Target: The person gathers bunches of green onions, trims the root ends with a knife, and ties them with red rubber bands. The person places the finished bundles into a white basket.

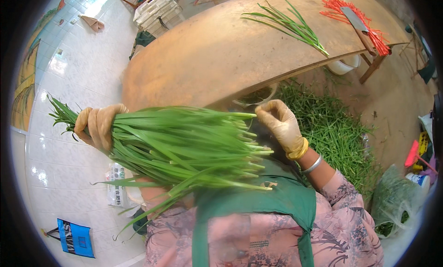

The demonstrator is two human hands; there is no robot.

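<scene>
My left hand [102,124], in a pale glove, is wrapped round a large bunch of garlic chives [180,135] near its leaf tips. The bunch lies sideways across my front, its whitish cut ends fanned out to the right. A few long leaves droop below it. At the upper cut ends, my right hand [280,127], also gloved, has thumb and fingers bent together in a pinch. One stalk end meets these fingertips; the exact grip on it is partly hidden. A yellow band and a silver bangle circle the right wrist.
Ahead stands a wooden table [198,50] bearing a small chive bundle [295,27], red ties [339,10] and a cleaver [354,20]. Green trimmings [332,133] cover the floor at right, near a clear plastic bag [397,197]. White crates [157,10] and a blue bag [76,238] are at left.
</scene>
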